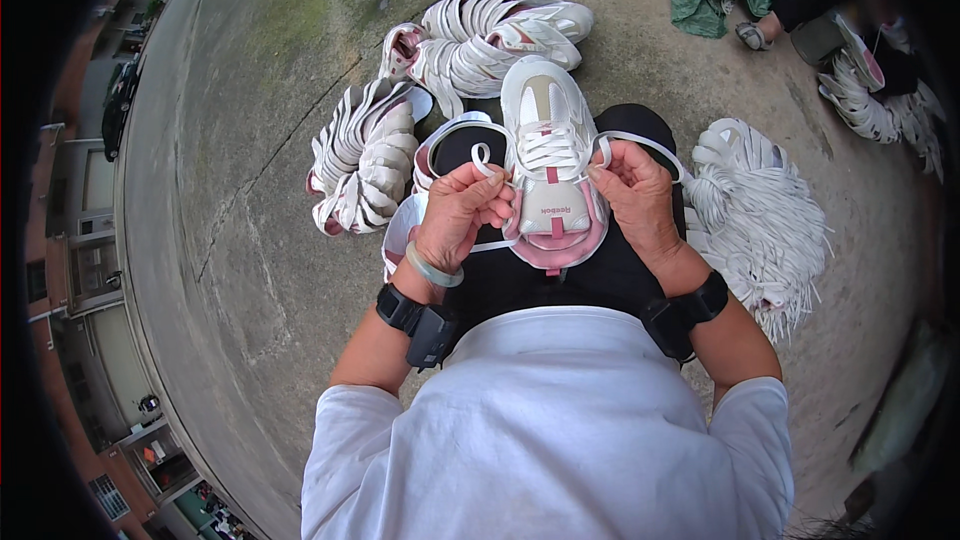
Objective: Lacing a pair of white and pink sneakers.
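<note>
Concrete ground [270, 180] surrounded the lap [612, 275]; across its far edge lay a shoe [550, 165], between the left hand [464, 208] and right hand [637, 192]. Both, fingers pinched closed, gripped the white lace [482, 157].

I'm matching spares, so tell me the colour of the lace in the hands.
The lace is white; the head view shows it best.

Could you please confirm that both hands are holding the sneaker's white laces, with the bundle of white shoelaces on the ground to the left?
Not quite: in the head view, the bundle of white shoelaces is to the right. The left hand and right hand do hold the sneaker's white laces.
</note>
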`<state>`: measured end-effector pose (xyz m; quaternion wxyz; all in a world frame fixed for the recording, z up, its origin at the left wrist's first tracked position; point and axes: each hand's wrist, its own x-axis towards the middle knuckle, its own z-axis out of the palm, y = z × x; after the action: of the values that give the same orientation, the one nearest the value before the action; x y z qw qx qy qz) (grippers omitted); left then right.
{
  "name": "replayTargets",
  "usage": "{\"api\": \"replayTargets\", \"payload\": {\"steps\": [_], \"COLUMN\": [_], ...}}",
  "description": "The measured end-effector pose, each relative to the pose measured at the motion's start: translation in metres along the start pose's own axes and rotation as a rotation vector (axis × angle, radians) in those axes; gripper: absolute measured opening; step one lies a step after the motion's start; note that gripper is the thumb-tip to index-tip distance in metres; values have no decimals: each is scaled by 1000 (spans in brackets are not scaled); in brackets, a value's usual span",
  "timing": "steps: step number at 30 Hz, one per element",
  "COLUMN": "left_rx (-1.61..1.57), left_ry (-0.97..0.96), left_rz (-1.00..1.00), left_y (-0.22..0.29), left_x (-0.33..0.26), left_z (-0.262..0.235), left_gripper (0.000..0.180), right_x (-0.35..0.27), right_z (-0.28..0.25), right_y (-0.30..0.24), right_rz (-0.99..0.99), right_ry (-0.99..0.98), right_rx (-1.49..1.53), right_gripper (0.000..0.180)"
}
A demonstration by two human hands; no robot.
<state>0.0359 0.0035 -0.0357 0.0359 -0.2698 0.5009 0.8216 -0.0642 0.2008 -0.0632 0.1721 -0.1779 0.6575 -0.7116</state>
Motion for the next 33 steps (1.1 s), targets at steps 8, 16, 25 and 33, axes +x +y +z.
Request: {"api": "replayTargets", "payload": {"steps": [8, 16, 25, 33], "left_rx": [213, 278, 300, 269], "left_ry": [70, 36, -1, -15], "left_rz": [45, 39, 42, 38], "left_y": [-9, -7, -7, -8], "left_x": [-1, -2, -3, -4], "left_z": [-9, -8, -9, -12], "left_gripper": [12, 13, 15, 14], "right_x": [4, 5, 3, 7], "right_z": [-1, 1, -1, 2], "right_y": [-5, 3, -1, 4], "right_rz": [-114, -183, -307, -298], "right_ry": [118, 117, 74, 80], "right_rx": [-215, -340, -462, -438], "right_gripper": [13, 18, 20, 20]}}
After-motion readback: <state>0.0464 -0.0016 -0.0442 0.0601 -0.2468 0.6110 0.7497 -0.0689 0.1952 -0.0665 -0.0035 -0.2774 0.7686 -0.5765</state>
